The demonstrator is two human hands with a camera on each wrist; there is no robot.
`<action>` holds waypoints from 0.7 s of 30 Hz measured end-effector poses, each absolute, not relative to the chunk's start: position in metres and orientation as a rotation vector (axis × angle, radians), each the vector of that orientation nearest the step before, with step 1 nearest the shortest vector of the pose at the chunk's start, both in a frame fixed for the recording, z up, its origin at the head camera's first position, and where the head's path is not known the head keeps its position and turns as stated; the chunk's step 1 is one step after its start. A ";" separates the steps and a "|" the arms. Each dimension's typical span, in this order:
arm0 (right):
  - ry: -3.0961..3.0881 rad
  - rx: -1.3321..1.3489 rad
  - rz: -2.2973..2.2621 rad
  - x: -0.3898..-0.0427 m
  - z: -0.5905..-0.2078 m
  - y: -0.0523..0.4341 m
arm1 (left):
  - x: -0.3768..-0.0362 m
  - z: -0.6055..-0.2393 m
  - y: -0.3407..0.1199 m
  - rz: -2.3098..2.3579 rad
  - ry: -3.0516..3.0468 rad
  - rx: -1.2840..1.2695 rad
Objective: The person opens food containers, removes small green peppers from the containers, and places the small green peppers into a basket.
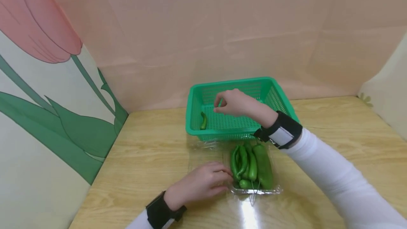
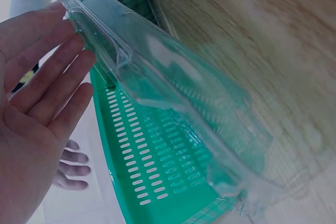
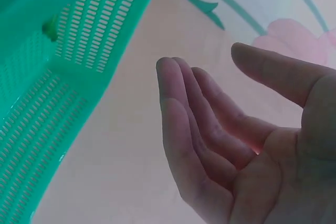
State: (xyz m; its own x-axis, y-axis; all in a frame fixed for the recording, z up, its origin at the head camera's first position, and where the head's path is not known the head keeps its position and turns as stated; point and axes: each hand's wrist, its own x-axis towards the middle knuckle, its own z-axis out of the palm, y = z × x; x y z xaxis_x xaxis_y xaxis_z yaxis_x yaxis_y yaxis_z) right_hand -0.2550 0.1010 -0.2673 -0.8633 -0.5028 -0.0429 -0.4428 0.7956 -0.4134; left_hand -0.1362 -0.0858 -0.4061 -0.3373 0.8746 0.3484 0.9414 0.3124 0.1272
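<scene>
A green basket (image 1: 273, 96) is seen at frame centre on the wooden tabletop (image 1: 152, 151), w/ one small green pepper (image 1: 203, 120) lying at its lower-left inside corner. Just below the basket, a clear plastic tray (image 1: 270, 189) is set, touching or nearly touching the basket's near wall; a bunch of green peppers (image 1: 252, 165) is piled in it.

The right hand (image 1: 233, 102) is held over the basket interior, centre of frame. In the right wrist view the fingers (image 3: 194, 124) are seen loosely bent, palm bare, nothing gripped; a small green bit near the fingertips in the head view can't be identified.

The left hand (image 1: 203, 183) is laid on the tabletop at lower centre, fingertips against the tray's left edge. In the left wrist view its fingers (image 2: 47, 82) are shown straight, pressed to the tray's clear wall (image 2: 157, 77), not wrapped round it.

A tulip-print panel (image 1: 41, 80) fills the left of frame.
</scene>
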 end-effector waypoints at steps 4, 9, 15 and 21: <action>2.886 -0.778 -0.600 -0.233 -0.269 0.105 | -0.136 -0.405 -0.086 -0.460 -2.373 -1.662; 2.917 -0.821 -0.586 -0.209 -0.274 0.113 | -0.135 -0.405 -0.086 -0.468 -2.382 -1.664; 2.927 -0.827 -0.589 -0.189 -0.282 0.122 | -0.135 -0.405 -0.087 -0.465 -2.372 -1.664; 2.933 -0.942 -0.624 -0.178 -0.295 0.131 | -0.135 -0.407 -0.087 -0.474 -2.361 -1.668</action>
